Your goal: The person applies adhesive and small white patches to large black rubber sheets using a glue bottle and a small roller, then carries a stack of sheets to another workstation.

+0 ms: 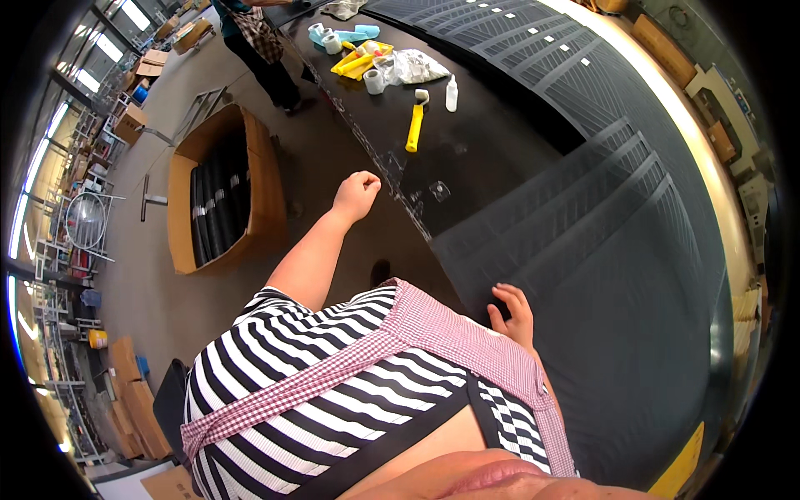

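Note:
My left hand is curled into a fist beside the table's near-left edge, above the floor; whatever its fingers may hold is hidden. My right hand rests at the table edge over black sheet material, fingers loosely bent and thumb apart, with nothing visible in them. Ahead on the dark table top lies a small roller with a yellow handle. A white squeeze bottle stands just right of it. Layered black sheets with a ribbed pattern cover the table's far right.
Tape rolls, a yellow packet and a crumpled clear plastic bag lie farther along the table. On the floor to the left stands an open cardboard box of black rolls. Another person stands at the far end.

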### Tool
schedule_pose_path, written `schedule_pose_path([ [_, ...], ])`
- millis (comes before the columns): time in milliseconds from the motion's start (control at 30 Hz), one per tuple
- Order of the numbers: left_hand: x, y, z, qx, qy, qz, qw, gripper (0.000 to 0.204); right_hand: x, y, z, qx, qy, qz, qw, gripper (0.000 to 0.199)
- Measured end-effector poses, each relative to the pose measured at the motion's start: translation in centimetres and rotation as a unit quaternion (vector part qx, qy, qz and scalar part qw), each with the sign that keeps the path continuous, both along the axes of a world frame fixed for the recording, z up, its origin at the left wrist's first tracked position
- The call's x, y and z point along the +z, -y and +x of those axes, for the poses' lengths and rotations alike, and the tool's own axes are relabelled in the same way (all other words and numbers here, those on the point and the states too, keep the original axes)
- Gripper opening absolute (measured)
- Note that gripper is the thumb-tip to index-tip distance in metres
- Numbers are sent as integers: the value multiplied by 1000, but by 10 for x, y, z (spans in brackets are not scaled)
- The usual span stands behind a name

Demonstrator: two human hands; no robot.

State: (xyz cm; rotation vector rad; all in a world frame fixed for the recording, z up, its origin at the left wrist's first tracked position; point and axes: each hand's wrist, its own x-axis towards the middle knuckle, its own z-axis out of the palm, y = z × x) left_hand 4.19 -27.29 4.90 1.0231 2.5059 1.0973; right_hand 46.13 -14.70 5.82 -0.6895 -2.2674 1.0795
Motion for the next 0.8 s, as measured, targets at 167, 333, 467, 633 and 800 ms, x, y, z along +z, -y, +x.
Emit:
schedule_pose_path([
  [167, 7, -77, -153, -17, -132, 95, 987, 19, -13, 8, -47, -160, -28, -10, 987, 20],
  [333, 58, -195, -271, -59, -172, -47, 982, 21, -17, 30, -111, -355, 56, 35, 933, 24],
  [467, 43, -272, -348, -87, -177, -319, 927, 30, -46, 29, -140, -380, 160, 166, 896, 29],
  [633, 54, -301, -324, -126, -131, -396, 900, 47, -46, 32, -148, -406, 202, 207, 867, 29],
  [800, 42, -305, -327, -94, -110, -385, 912, 49, -41, 31, -159, -415, 218, 215, 857, 30],
])
